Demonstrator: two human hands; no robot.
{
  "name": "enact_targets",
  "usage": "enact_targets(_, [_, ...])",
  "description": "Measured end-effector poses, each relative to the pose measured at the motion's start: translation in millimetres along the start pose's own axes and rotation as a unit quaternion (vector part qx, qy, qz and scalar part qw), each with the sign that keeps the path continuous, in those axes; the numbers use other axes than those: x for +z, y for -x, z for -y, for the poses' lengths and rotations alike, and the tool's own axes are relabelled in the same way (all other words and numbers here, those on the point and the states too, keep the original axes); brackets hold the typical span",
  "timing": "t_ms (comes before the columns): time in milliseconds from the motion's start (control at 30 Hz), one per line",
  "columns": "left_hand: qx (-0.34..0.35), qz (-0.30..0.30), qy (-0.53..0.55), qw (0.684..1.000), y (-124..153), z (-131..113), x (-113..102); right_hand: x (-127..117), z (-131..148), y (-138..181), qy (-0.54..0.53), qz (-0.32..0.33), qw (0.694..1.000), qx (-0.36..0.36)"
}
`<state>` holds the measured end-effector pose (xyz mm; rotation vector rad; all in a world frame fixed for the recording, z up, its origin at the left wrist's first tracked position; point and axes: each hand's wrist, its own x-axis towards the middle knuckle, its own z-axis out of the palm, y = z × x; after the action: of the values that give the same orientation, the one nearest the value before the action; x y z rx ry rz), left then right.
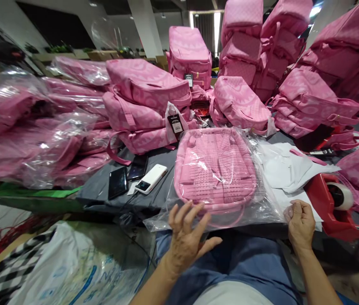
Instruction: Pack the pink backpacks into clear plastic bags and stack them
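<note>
A pink backpack point(215, 167) lies flat inside a clear plastic bag point(262, 203) on the grey table point(160, 161) just in front of me. My left hand point(187, 237) hovers at the bag's near open edge, fingers spread, holding nothing. My right hand point(300, 224) is closed in a loose fist at the bag's right corner, next to a red tape dispenser point(333, 212); whether it pinches anything is hidden.
Bagged pink backpacks point(40, 127) are heaped at the left, unbagged ones point(147, 93) stacked behind and to the right. Two dark phones point(118, 182) and a white device point(152, 178) lie left of the bag. White paper sheets point(285, 169) lie to the right. A white sack point(71, 271) sits below.
</note>
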<state>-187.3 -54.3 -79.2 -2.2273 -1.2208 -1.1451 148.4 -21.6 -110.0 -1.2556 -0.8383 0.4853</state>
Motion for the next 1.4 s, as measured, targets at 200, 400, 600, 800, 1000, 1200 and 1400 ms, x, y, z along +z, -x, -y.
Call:
enact_targets(200, [-0.031,0.059,-0.018,0.998,-9.3,-1.2,-0.5,-0.1,-3.7,-1.3,-0.019,-0.003,1.0,0.001])
enact_targets(400, [-0.036,0.11,-0.045,0.992,-10.9,3.4,-3.0,0.4,-5.2,-1.4,-0.03,-0.012,0.999,-0.001])
enact_targets(600, [-0.039,0.112,-0.034,0.992,-12.0,1.2,-2.5,-0.6,-5.2,-2.5,-0.031,-0.003,0.999,-0.005])
enact_targets(800, [-0.033,0.094,0.045,0.994,-36.2,24.8,7.3,1.3,-2.4,-4.8,-0.039,-0.007,0.999,-0.006])
enact_targets(1000, [-0.062,0.132,0.159,0.976,-46.8,46.9,26.7,6.1,-6.1,-14.0,-0.024,0.016,0.999,0.034])
enact_targets(1200, [-0.06,0.11,0.18,0.976,-40.8,49.0,31.4,-22.0,21.8,-23.5,0.193,0.025,0.981,-0.015])
enact_targets(1400, [-0.069,0.105,0.192,0.973,-39.5,50.3,34.8,-108.3,76.3,-49.4,0.413,-0.11,0.902,-0.052])
